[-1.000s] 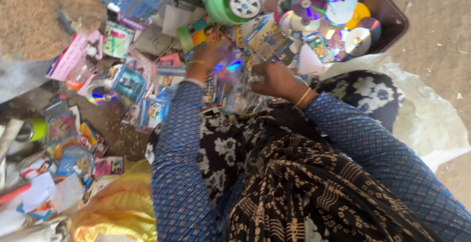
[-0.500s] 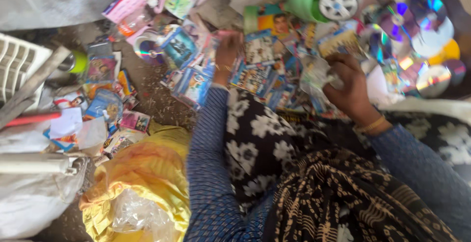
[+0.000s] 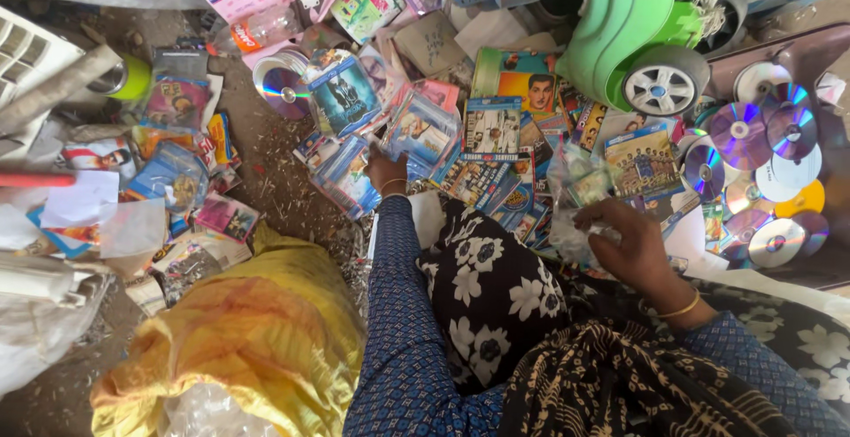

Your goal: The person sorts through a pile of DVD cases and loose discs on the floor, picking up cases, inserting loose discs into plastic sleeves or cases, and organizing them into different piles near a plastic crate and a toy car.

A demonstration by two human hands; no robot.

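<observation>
A yellow sack lies on the floor, well left of the green toy car. Below the car spreads a heap of disc sleeves, with loose discs to its right. The left hand rests on the heap's left side, fingers curled onto a sleeve. The right hand, lower right of the heap, grips a clear plastic wrapper.

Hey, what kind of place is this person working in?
Probably a scrap or recycling sorting spot on bare ground. Loose discs lie heaped beside a green toy car, disc cases litter the dirt, and a stuffed yellow sack sits by the sorter.
</observation>
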